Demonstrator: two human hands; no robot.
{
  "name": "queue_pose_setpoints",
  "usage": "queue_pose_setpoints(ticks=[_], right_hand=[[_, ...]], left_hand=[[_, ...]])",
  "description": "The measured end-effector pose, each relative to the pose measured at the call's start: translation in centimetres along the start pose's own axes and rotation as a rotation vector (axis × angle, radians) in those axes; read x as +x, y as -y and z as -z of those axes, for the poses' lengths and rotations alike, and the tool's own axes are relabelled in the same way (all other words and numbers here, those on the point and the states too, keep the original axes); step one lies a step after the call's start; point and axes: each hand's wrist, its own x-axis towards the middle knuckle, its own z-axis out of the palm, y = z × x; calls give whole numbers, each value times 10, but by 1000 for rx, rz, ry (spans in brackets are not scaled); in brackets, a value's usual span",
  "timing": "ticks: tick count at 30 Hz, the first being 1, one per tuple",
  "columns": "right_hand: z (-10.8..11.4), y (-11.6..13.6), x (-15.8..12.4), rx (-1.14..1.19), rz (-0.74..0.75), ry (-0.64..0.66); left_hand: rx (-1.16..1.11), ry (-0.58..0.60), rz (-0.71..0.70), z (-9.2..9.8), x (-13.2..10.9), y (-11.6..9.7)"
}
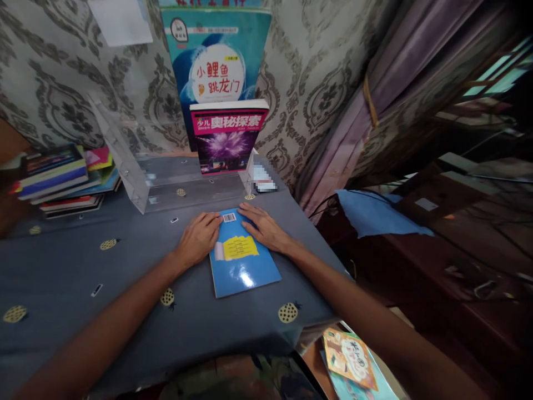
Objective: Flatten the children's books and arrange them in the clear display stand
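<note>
A blue book (239, 272) with a yellow panel and a barcode lies on the cloth-covered table, back cover up. My left hand (200, 238) is at its upper left edge, fingers bent together against it. Across the upper right edge is my right hand (265, 229), thumb over the cover and fingers along the far corner. Both hands hold the book between them. Just beyond stands a clear plastic rack (133, 178). A purple book (229, 141) stands upright in it, in front of a taller teal book (219, 61).
A stack of books (66, 175) sits at the table's far left. A small blurred item (264, 178) lies right of the rack. Below the table's right edge are an orange book (350, 358) and other books. Purple curtain (337, 144), cables and blue cloth (378, 214) are at the right.
</note>
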Motion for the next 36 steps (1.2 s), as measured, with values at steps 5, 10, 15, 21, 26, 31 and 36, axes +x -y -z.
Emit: queue_pose_setpoints(ticks=[5,10,15,21,26,31,36], right_hand=[[0,1,-1,9,6,-10],[1,1,-1,-4,1,-1],[2,2,0,-8,3,1],[2,2,-1,-15,-8,14],[1,1,0,-15,5,4],[1,1,0,-20,-1,9],[1,-1,0,-17,16,0]], left_hand=[[-4,3,-6,1,0,0],[-5,17,-10,1,0,0],[-5,27,5,2,0,-1],[-11,23,8,1,0,0],[-8,10,-7,0,0,1],[2,14,-15,1,1,1],[0,-2,-23,1,0,1]])
